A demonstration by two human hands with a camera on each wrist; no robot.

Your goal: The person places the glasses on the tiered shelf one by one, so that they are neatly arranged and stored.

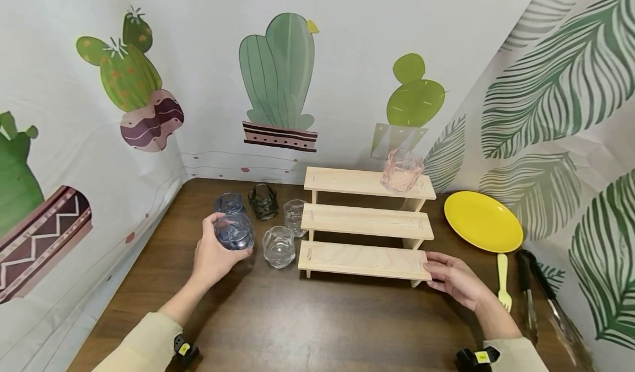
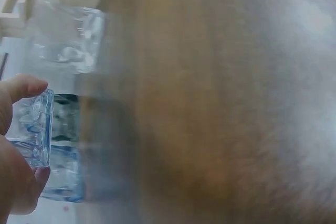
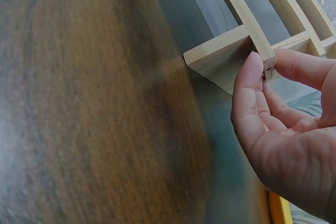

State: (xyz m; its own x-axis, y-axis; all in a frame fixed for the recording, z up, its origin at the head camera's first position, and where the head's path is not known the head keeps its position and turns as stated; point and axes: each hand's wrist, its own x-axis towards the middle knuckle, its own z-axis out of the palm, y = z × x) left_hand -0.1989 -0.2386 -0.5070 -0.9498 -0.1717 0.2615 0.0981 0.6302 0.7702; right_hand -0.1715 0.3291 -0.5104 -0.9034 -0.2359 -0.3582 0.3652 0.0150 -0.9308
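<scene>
My left hand (image 1: 212, 257) grips a blue glass tumbler (image 1: 234, 232), thumb on one side and fingers on the other. In the left wrist view this tumbler (image 2: 34, 129) overlaps a second blue tumbler (image 2: 65, 174) and a dark one. A three-tier wooden stand (image 1: 364, 259) is on the table, and my right hand (image 1: 455, 279) pinches the right end of its lowest step. The right wrist view shows thumb and forefinger on either side of the step's board (image 3: 239, 11). A pink tumbler (image 1: 403, 172) sits on the top step, toward the right.
Left of the stand are two clear tumblers (image 1: 279, 247), a dark grey tumbler (image 1: 263, 201) and the other blue one (image 1: 229, 203). To the right lie a yellow plate (image 1: 483, 221), a pale yellow fork (image 1: 503, 281) and black-handled tongs (image 1: 541, 275). A printed cloth hangs behind the table.
</scene>
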